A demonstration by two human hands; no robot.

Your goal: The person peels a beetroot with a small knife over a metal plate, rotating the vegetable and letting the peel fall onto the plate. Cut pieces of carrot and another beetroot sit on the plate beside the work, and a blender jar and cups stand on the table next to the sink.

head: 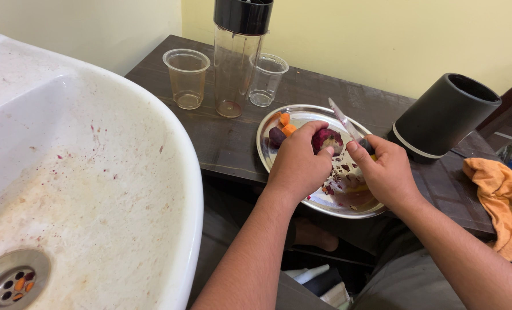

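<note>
Watching from the head view: left hand (pixel 298 166) clamps a dark red beet (pixel 326 139) against the steel plate (pixel 267 129), fingers curled over its top. Right hand (pixel 386 172) grips a knife (pixel 346 120) by the handle, blade pointing up and away across the plate toward the wall. The beet sits near the middle of the plate, with carrot pieces (pixel 286 124) and a darker chunk just beside it at the left rim.

Risks as I judge them:
- The left fingertips lie very close to the blade; a slip on the wet, rounded beet could bring the edge onto them.
- The plate overhangs the front edge of the dark table (pixel 221 138); downward pressure near that side could tip it and spill peelings and juice onto the lap below.
- Red juice pools on the plate, so both the beet and the plate may slide.
- The tall blender jar (pixel 236 63) and two plastic cups (pixel 187 77) stand near the plate's far side; a wide elbow or blade swing could knock them.
- The black blender base (pixel 443 115) lies on its side and could roll.

The orange cloth (pixel 500 198) is well apart, at right.
</note>
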